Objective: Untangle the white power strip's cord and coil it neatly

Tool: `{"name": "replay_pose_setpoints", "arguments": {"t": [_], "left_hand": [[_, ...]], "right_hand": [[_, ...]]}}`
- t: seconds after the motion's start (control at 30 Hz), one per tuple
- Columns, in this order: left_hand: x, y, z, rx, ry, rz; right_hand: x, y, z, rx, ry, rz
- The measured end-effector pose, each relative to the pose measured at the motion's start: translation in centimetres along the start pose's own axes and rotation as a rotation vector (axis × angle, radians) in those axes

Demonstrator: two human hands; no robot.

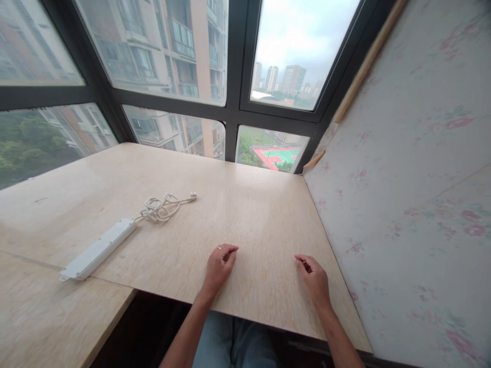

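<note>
My left hand [221, 263] rests on the pale stone-patterned counter [253, 214], its fingers curled and the thumb meeting the fingertips. A ring shows on one finger. Opposite it, my right hand [312, 276] is curled the same way, close to the wall side. Nothing can be seen in either hand, and a gap separates them. To the left of my left hand lies a white power strip [100, 249], apart from both hands. Its cord [159, 208] is loosely coiled behind it, with the plug [192, 196] at the far end.
Dark-framed windows [232, 97] border the counter at the back. A flower-papered wall [402, 220] rises along its right side, with a wooden trim strip [368, 66]. At front left, another counter section [42, 312] juts out beside a dark recess. My legs [233, 340] are under the front edge.
</note>
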State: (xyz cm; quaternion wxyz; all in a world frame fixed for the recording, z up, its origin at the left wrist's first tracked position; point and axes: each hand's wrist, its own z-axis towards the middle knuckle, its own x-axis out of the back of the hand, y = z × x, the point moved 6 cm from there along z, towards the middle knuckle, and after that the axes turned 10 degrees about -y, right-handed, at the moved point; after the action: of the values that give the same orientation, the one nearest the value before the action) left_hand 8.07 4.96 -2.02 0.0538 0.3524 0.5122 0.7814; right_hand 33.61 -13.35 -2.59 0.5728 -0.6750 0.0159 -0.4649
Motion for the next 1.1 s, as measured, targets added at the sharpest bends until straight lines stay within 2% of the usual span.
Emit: {"name": "replay_pose_setpoints", "arguments": {"t": [0.4,0.63,0.83,1.0,1.1], "left_hand": [[0.0,0.1,-0.3,0.038,-0.010,-0.043],[0.0,0.2,-0.4,0.052,-0.003,-0.050],[-0.2,-0.1,-0.6,0.060,0.001,-0.030],[-0.3,0.2,-0.6,0.055,-0.002,-0.007],[-0.2,0.3,-0.6,0.059,-0.028,-0.021]], "right_hand": [[0.0,0.1,-0.1,-0.044,-0.010,-0.017],[0.0,0.2,0.5,-0.191,-0.046,-0.066],[-1.4,-0.8,3.7,-0.273,-0.112,-0.237],[-3.2,-2.9,6.9,-0.203,-0.132,-0.416],[-3.9,-3.2,8.0,-0.184,-0.167,-0.465]]}}
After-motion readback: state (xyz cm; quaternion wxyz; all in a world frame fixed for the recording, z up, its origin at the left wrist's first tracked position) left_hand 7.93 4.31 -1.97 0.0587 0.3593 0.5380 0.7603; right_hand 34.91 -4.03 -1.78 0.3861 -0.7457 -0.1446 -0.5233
